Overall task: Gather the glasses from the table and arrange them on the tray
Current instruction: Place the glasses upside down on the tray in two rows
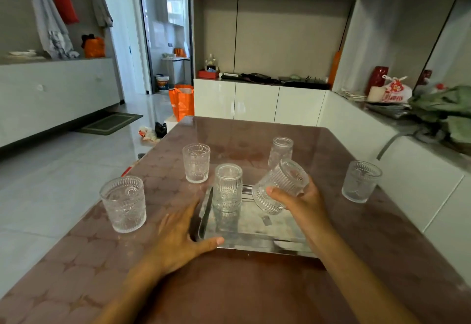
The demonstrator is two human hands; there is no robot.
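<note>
One ribbed clear glass (pixel 227 188) stands on my steel tray (pixel 254 232); right hand (pixel 300 201) grips a tilted second glass (pixel 280 189); left hand (pixel 178 237) spread flat; four remain on the table (pixel 229 285)

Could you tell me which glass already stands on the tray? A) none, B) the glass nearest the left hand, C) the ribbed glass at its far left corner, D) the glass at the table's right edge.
C: the ribbed glass stands upright on the tray; the others are on the table or held.
</note>
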